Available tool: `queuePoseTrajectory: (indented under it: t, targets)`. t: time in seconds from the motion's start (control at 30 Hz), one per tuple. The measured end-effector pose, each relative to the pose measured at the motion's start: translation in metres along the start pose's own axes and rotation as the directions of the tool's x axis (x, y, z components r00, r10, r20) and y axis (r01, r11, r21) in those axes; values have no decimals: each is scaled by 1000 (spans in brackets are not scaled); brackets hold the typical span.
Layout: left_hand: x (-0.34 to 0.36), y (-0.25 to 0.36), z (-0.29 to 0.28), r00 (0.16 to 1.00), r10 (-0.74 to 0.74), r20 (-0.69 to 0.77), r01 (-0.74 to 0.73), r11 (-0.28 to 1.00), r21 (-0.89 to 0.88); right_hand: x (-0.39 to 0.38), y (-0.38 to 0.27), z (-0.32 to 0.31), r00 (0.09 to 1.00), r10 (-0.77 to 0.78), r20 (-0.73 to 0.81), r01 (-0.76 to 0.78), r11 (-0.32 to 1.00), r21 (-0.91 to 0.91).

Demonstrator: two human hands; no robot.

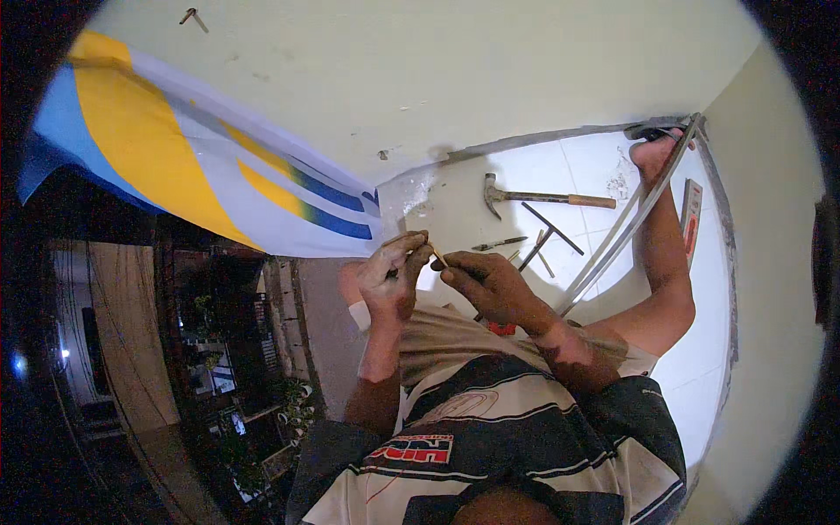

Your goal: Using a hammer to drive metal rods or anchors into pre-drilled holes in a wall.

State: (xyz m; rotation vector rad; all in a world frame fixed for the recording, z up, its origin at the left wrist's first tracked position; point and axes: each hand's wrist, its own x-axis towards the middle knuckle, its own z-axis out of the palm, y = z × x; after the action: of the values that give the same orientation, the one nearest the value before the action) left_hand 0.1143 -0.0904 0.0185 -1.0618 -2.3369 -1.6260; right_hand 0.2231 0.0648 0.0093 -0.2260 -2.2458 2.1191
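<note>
In front of my lap, both hands are raised close together around a small, thin yellowish piece (438, 255); its exact kind is too small to make out. My left hand (394, 273) is closed, with thumb and fingertips pinched at the upper end of the piece. Opposite it, my right hand (492, 282) pinches the lower end between thumb and forefinger. Beyond the hands, on the white tiles, lie a claw hammer (588, 200) with a wooden handle, a dark T-shaped tool (565, 240), a slim dark pen-like tool (503, 241) and a thin stick (547, 266).
Long metal strips (623, 229) slant across the floor to the far right corner, over my foot (652, 153). A spirit level (692, 210) lies along the right wall. At left hangs a colourful banner (188, 157) beside a dark drop outdoors. A nail (188, 15) sticks out of the wall.
</note>
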Motion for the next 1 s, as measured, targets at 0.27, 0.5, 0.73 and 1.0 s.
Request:
queuePoseTrajectory:
  t: [0.27,0.5,0.73,1.0]
  targets:
    - [4,9,-6,984,-176,-8,176,983,-50,11,6,3,971,-239,-7,204,842,-499]
    - [1,11,-3,982,-176,-76,164,977,-135,9,-7,5,999,-38,34,37,999,34]
    - [0,12,-3,968,-241,-74,225,958,-179,9,-6,17,944,-308,-119,236,880,-411]
    - [10,9,-16,965,-250,83,257,963,-79,7,2,1,957,-286,-47,249,896,-368]
